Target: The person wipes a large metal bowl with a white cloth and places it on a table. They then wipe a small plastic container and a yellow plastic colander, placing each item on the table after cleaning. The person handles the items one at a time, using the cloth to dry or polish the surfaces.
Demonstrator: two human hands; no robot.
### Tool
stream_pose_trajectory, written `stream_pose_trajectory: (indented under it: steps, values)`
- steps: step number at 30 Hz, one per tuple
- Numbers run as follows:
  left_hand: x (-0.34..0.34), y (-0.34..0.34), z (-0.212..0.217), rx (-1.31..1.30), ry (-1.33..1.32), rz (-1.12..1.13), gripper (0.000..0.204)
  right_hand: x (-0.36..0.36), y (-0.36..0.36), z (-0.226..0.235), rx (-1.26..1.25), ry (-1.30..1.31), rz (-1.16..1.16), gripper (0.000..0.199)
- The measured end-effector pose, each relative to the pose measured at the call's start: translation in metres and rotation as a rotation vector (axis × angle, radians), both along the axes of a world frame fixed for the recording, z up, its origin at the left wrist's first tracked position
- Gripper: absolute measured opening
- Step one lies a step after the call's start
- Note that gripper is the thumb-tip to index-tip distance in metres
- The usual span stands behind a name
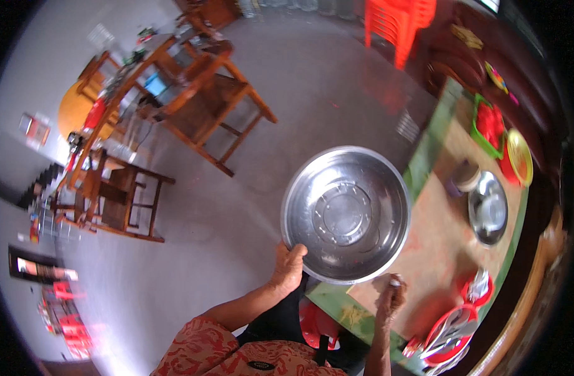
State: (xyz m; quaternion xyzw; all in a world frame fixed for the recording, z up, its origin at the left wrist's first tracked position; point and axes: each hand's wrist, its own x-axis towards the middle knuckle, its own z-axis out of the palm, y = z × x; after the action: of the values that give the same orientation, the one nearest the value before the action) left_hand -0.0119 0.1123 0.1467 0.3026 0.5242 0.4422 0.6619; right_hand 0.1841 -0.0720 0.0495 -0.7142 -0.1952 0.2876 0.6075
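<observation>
My left hand (289, 269) is closed on the near-left rim of a round stainless steel basin (344, 216), thumb over the edge. Tilted towards me, the basin shows its inside, with small pale specks scattered around the bottom. It overlaps the left edge of a long table (418, 250). My right hand (392, 296) is just below and right of the basin, over the tabletop. Its fingers are curled together, and a small whitish spot shows at the fingertips; what it is cannot be made out.
On the table are an oval metal dish (488, 213), a jar (465, 177), a green basket (481, 128) with red contents, and a red bowl (450, 335) of utensils. Wooden chairs (212, 100) stand left; stacked orange stools (400, 28) at the back. A brown sofa (519, 56) lies beyond.
</observation>
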Motion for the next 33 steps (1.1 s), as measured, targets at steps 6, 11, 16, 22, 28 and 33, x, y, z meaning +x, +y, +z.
stream_pose_trajectory:
  steps: [6, 11, 16, 22, 28, 33]
  values:
    - [-0.023, 0.008, 0.047, -0.038, -0.157, 0.222, 0.039, -0.033, 0.107, 0.111, 0.24, -0.32, 0.146, 0.031]
    - [-0.064, 0.015, 0.067, -0.197, -0.037, 0.317, 0.035, -0.083, 0.14, 0.156, 0.076, -0.426, 0.401, 0.039]
    - [-0.105, 0.034, 0.118, -0.296, -0.144, 0.486, 0.037, -0.133, 0.175, 0.17, 0.251, -0.497, 0.634, 0.038]
    - [-0.166, 0.073, 0.086, -0.293, -0.239, 0.768, 0.037, -0.183, 0.228, 0.178, 0.294, 0.149, 0.602, 0.024]
    - [-0.224, 0.088, 0.101, -0.225, -0.188, 0.782, 0.042, -0.249, 0.302, 0.187, 0.14, 0.509, 0.567, 0.031]
    - [-0.252, 0.109, 0.141, -0.295, -0.22, 0.913, 0.045, -0.319, 0.324, 0.221, -0.135, 0.548, 0.662, 0.025]
